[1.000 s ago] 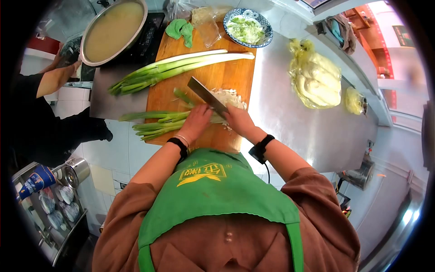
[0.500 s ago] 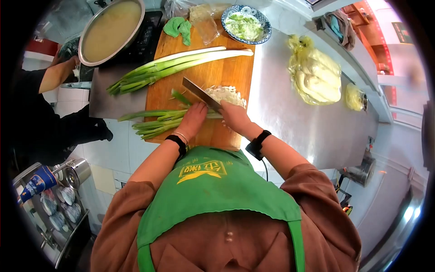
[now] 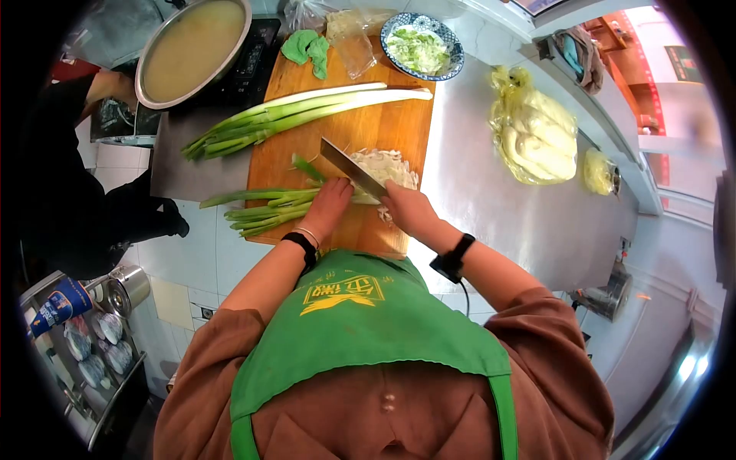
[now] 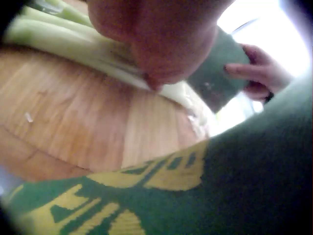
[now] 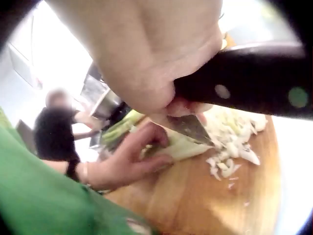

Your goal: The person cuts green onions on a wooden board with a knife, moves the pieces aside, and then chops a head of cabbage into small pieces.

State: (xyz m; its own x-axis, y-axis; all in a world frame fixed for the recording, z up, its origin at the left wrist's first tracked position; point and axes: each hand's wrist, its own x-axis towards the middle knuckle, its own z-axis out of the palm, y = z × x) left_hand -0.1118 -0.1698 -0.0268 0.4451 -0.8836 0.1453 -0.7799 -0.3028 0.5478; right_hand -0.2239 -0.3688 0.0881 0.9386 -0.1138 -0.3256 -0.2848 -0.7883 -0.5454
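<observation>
My left hand (image 3: 331,205) curls over a bunch of green onions (image 3: 272,211) and holds it on the wooden cutting board (image 3: 360,234). Its fingertips are close beside the blade. The right hand (image 3: 410,207) grips a broad kitchen knife (image 3: 349,165) by its dark riveted handle (image 5: 244,81). In the head view the blade slants across the white ends of the bunch. Chopped white onion pieces (image 3: 387,165) are heaped just beyond the blade, also visible in the right wrist view (image 5: 230,139). The left wrist view shows the pale stalks (image 4: 58,44) under the hand.
More whole green onions (image 3: 307,115) lie across the board's far half. Behind them are a green cloth (image 3: 305,52) and a patterned bowl (image 3: 422,47) of chopped greens. A large pot (image 3: 192,54) stands left; a yellow bag (image 3: 533,126) lies right. Another person (image 3: 57,169) stands left.
My right forearm has swung a little outward while the knife stays at the bunch's white ends. My left hand stays on the bunch. The other person's arm has moved farther back beside the pot.
</observation>
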